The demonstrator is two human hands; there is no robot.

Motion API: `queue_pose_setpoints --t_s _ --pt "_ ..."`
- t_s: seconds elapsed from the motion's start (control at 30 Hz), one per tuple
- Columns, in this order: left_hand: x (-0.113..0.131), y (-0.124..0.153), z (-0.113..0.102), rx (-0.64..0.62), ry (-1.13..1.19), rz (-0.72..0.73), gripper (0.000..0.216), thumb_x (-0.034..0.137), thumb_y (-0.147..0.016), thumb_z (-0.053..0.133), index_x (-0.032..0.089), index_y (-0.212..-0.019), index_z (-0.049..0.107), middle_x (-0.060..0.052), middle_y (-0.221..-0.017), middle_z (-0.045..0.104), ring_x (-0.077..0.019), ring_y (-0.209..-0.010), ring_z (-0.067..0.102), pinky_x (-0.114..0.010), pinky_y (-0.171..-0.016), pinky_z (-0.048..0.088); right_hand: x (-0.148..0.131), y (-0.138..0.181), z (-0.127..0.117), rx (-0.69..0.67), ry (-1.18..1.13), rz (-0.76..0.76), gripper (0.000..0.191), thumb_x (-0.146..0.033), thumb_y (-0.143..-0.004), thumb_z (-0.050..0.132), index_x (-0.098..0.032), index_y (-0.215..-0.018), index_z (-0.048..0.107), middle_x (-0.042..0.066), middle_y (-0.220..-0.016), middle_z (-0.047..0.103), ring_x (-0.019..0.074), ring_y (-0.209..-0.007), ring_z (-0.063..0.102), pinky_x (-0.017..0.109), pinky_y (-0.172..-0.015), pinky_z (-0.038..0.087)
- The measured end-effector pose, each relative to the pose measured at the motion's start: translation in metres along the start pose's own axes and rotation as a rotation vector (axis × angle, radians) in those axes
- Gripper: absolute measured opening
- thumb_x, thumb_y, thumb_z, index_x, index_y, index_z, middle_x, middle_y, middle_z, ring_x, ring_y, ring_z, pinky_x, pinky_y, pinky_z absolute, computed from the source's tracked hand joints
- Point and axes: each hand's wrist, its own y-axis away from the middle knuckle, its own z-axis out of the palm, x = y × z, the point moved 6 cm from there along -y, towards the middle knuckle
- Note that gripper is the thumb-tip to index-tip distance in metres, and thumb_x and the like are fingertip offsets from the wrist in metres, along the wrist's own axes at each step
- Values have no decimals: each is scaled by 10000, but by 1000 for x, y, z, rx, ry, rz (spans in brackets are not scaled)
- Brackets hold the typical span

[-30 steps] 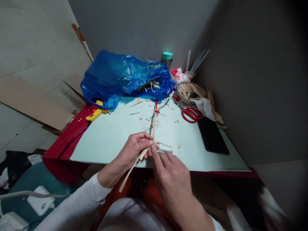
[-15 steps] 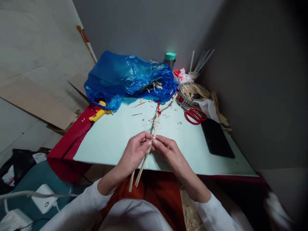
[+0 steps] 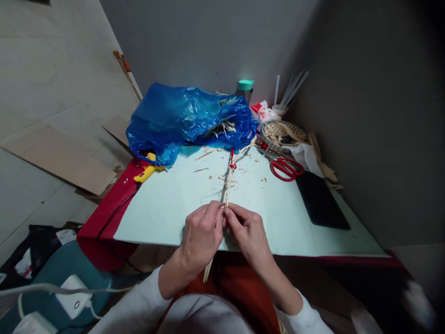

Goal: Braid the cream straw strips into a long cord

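Observation:
A pale braid of plant-fibre strips [image 3: 228,186] runs from a red tie [image 3: 232,165] down to my fingers near the table's front edge. My left hand [image 3: 204,230] is closed on the braid's lower end, its back turned up and its fingertips partly hidden. Thumb and forefinger of my right hand [image 3: 247,230] pinch the braid at the same spot, touching the left fingers. Loose strip ends [image 3: 207,270] hang below my left hand past the table edge.
A blue plastic bag [image 3: 174,120] lies at the back. Red-handled scissors [image 3: 287,169], a black tablet-like slab [image 3: 321,202] and a woven basket [image 3: 267,134] are on the right. A yellow glue gun [image 3: 149,173] with its cord sits left. Fibre scraps lie around the braid.
My left hand has rolled over so its back faces up, covering more of the strips. Both hands sit slightly lower in view. The whole view has shifted a little.

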Motion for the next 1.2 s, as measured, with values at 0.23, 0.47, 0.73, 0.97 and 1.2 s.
queue_pose_setpoints --t_s 0.23,0.47,0.73,0.97,1.2 --pt "10 2 -12 142 -26 93 186 137 -906 490 160 -862 669 -65 -746 651 -181 -712 599 -289 -675 443 -4 1 -1 23 10 -45 298 -330 -918 501 -169 -873 747 27 -684 684 173 -647 621 254 -641 471" --pt "26 14 -7 250 -143 237 193 60 -878 476 140 -841 649 -66 -695 596 -196 -693 564 -309 -652 453 -2 -3 -5 -73 -245 48 287 -365 -890 560 -168 -978 750 62 -932 739 222 -971 652 364 -949 453" --pt "37 29 -12 77 -26 271 327 78 -859 515 69 -1171 609 -159 -1048 624 -261 -957 542 -397 -822 493 1 -3 -9 -72 -407 151 259 -373 -829 641 -138 -901 722 35 -808 696 162 -785 616 289 -785 474" --pt "-6 -5 -18 -36 507 -151 171 223 -893 558 170 -1041 626 -72 -1009 608 -179 -942 569 -327 -861 446 -3 -4 -7 -178 -304 58 286 -386 -897 560 -157 -746 639 3 -714 603 117 -660 531 226 -649 425" --pt "-5 -15 32 -557 1102 -367 144 292 -885 541 159 -939 530 32 -666 506 -75 -567 405 -202 -523 291 -7 2 -15 -241 -180 -58 252 -343 -964 449 -208 -1076 628 43 -991 668 170 -890 598 305 -876 454"
